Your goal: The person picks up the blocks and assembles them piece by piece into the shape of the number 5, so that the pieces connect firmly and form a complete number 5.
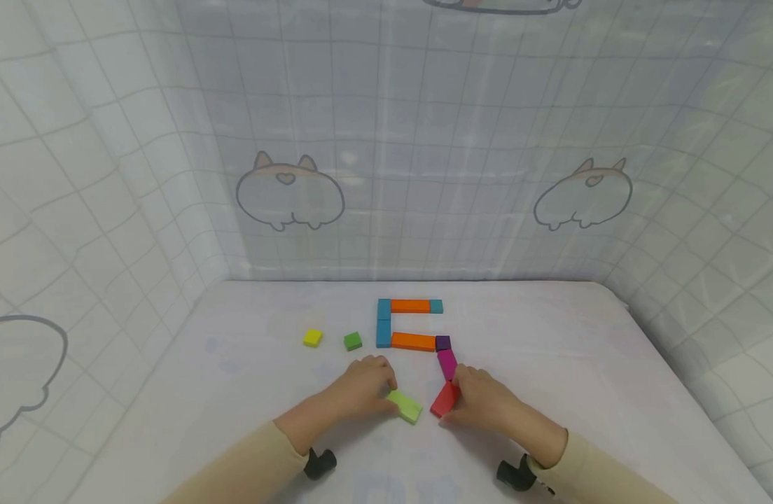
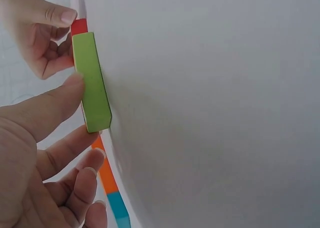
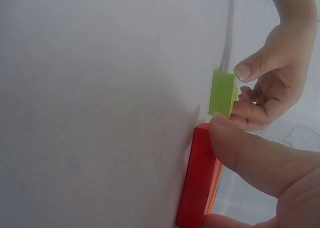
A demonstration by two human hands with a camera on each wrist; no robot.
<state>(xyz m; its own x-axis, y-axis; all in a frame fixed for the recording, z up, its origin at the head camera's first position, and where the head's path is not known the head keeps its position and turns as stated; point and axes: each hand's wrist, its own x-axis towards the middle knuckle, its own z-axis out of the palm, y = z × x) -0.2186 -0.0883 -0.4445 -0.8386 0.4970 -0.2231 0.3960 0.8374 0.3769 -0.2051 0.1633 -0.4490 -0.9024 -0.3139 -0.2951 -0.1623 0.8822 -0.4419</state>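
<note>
My left hand (image 1: 363,387) pinches a lime green block (image 1: 408,408) between thumb and index finger. In the left wrist view the lime green block (image 2: 91,82) shows its long side. A red block (image 1: 444,401) is held in the thumb and fingers of my right hand (image 1: 484,400), slanting just below a magenta block (image 1: 447,364). That block's upper end meets a small purple block (image 1: 443,343). A long orange block (image 1: 413,341) runs left from the purple one. Between the lime and red blocks a small gap shows in the head view.
Two blue blocks (image 1: 384,323) form an upright side left of the orange ones. Another orange block (image 1: 410,306) and a small teal block (image 1: 436,306) lie along the top. Further left are loose green (image 1: 353,341) and yellow (image 1: 313,338) blocks. A patterned curtain (image 1: 437,175) stands behind the white table.
</note>
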